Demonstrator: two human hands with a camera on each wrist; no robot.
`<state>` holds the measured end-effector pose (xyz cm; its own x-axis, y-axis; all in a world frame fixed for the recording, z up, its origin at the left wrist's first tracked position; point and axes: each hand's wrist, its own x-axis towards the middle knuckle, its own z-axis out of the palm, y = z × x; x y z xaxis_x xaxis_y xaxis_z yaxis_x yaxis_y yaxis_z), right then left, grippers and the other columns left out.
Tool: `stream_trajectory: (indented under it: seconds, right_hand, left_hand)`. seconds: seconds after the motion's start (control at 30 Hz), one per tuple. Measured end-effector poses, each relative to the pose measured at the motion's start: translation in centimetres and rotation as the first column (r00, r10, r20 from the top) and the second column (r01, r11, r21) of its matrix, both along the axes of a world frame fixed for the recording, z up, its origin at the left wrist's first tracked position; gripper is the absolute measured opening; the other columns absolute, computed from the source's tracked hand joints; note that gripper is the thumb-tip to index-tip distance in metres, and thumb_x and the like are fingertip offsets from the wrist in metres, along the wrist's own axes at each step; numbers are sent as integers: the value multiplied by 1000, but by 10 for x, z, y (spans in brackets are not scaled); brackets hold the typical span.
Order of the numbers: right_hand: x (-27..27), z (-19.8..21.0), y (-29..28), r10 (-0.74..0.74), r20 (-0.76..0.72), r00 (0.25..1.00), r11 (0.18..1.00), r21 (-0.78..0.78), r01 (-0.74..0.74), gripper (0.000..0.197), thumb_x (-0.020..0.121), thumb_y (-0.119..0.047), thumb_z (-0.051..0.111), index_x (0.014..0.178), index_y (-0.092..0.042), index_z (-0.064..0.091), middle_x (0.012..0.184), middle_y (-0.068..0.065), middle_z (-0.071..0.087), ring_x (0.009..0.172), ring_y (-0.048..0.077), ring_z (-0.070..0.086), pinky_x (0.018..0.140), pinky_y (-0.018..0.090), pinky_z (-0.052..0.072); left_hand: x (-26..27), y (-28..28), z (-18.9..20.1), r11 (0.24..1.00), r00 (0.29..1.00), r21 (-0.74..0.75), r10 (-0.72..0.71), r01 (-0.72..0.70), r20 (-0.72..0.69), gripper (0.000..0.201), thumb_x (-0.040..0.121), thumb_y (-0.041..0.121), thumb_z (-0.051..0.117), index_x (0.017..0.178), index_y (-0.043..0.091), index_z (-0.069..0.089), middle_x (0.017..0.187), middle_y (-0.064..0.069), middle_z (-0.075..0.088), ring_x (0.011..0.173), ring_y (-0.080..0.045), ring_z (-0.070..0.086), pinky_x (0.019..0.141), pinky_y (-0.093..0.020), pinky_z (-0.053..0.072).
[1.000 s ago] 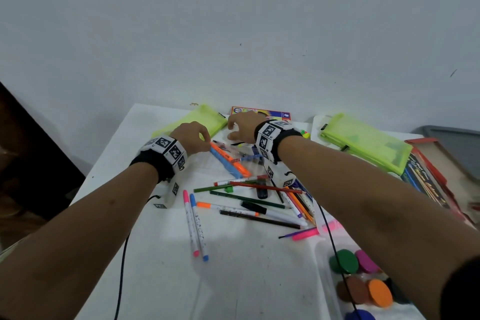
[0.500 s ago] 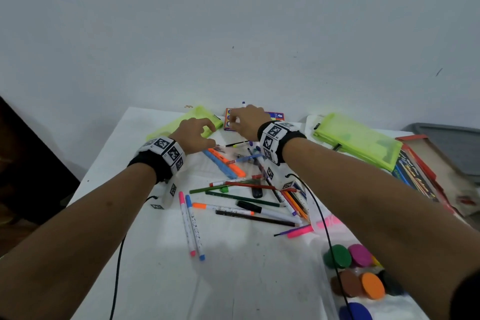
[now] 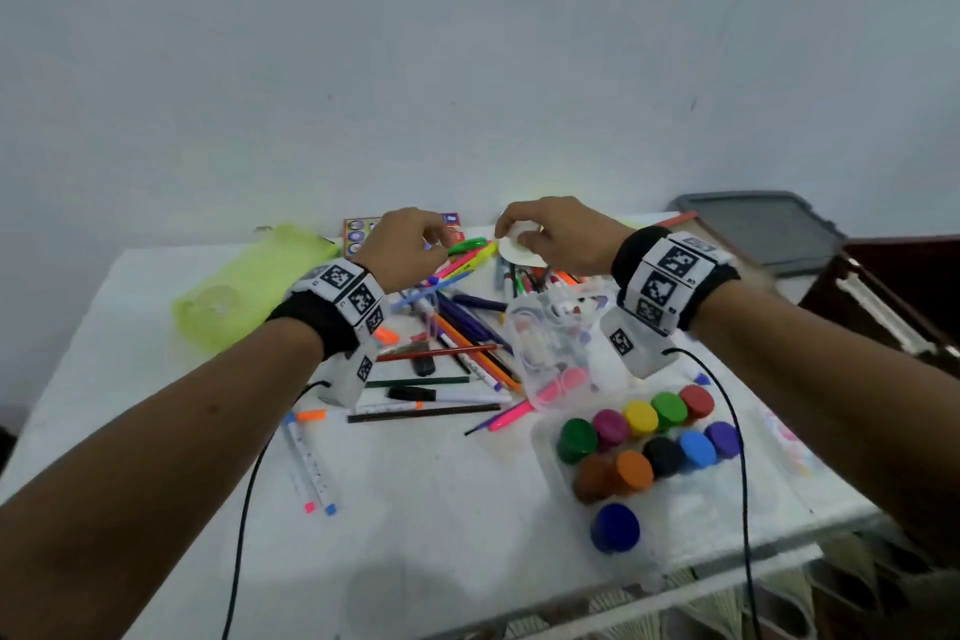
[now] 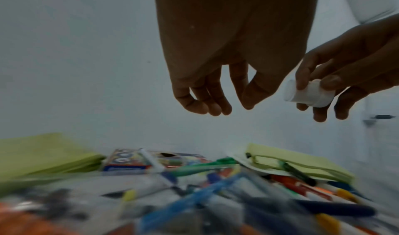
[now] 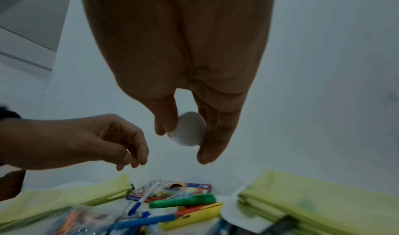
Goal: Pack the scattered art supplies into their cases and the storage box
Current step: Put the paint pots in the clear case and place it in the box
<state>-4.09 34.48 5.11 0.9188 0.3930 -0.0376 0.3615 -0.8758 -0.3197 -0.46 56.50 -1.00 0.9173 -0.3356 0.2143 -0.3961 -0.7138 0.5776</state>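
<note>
The right hand [image 4: 354,64] is pinching a small white pot [image 4: 308,92], its long axis lying sideways. The left hand [image 4: 218,78] is hanging empty, fingers loosely curled, just left of it at frame centre.

Left hand [image 4: 215,78] slack, right hand [image 5: 185,102] pinching

Near table [image 3: 415,535] edge bare — markers [image 3: 457,327] (paint pots [image 3: 644,442] too) clutter beyond.

Both hands rose off the marker pile toward the frame's centre. The right hand [image 3: 558,231] picked up a small white container [image 4: 307,93]; the left hand [image 3: 402,247] hung empty, fingers loosely curled.
</note>
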Motion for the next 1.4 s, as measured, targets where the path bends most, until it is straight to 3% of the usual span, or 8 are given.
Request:
stream_trajectory:
  seconds: [0.13, 0.3, 0.43, 0.57, 0.7, 0.9, 1.23, 1.4]
  right_hand:
    - [-54, 9, -60, -45, -9, 999, 999, -22, 44, 32, 98, -7, 45, 120, -25, 61, 86, -14, 49, 75, 6, 48, 73, 27, 32]
    - [-122, 2, -128, -45, -15, 999, 999, -26, 44, 32, 98, -6, 48, 121, -24, 61, 101, -13, 56, 81, -18, 44, 73, 16, 29]
    - [-168, -24, -170, -115, -87, 990, 993, 27, 117, 40, 96, -10, 53, 129, -33, 55, 123, -7, 59, 96, 8, 54, 85, 25, 42]
    - [-203, -53, -192, -190, -175, 966, 974, 90, 208, 38, 87, -22, 69, 120, -28, 51, 92, -2, 64, 85, 18, 62, 77, 30, 51]
    - [-218, -66, -200, -194, -160, 968, 966, 141, 217, 29, 83, -23, 74, 106, -27, 58, 92, -6, 61, 84, 15, 61, 74, 27, 49]
    - [-222, -70, -201, -111, -119, 987, 993, 23, 114, 34, 83, -23, 72, 116, -23, 64, 104, -2, 54, 88, 14, 53, 76, 23, 39]
    - [-220, -93, -203, -103, -149, 984, 992, 52, 111, 44, 77, -34, 80, 112, -18, 59, 102, -4, 55, 85, 14, 53, 63, 13, 37]
    - [-214, -93, -215, -164, -206, 965, 961, 188, 204, 48, 71, -33, 86, 108, -24, 56, 103, -1, 58, 82, 16, 61, 69, 21, 48]
  left_hand:
    - [-22, -53, 10, 986, 986, 9, -167, 168, -9, 12, 80, 9, 62, 87, 12, 72, 87, -4, 64, 82, -22, 61, 75, -30, 47]
    - [-61, -117, 18, 940, 940, 48, -339, 337, 37, 22, 75, 23, 56, 88, 17, 73, 85, -2, 63, 78, -17, 57, 74, -31, 46]
    - [-96, -157, 9, 894, 901, 136, -433, 427, 17, 19, 82, 24, 64, 98, 16, 71, 98, -5, 63, 92, -18, 56, 81, -31, 42]
    - [-124, -179, -11, 826, 883, 317, -455, 467, -115, 33, 85, 38, 68, 113, 22, 64, 109, -5, 60, 102, -20, 54, 87, -35, 42]
    - [-143, -187, -26, 801, 893, 396, -397, 449, -211, 42, 85, 41, 69, 122, 23, 59, 116, -5, 58, 106, -19, 53, 85, -31, 43]
    - [-154, -186, -32, 880, 925, 309, -297, 361, -237, 33, 86, 37, 69, 115, 22, 64, 113, -4, 63, 100, -18, 60, 77, -25, 42]
    - [-169, -182, -31, 912, 952, 296, -234, 285, -196, 35, 88, 38, 67, 118, 20, 64, 118, -4, 63, 107, -19, 58, 89, -30, 45]
    - [-163, -158, -32, 992, 1000, 128, -7, 9, -14, 14, 86, 19, 67, 98, 14, 69, 100, -8, 67, 96, -25, 62, 82, -34, 49]
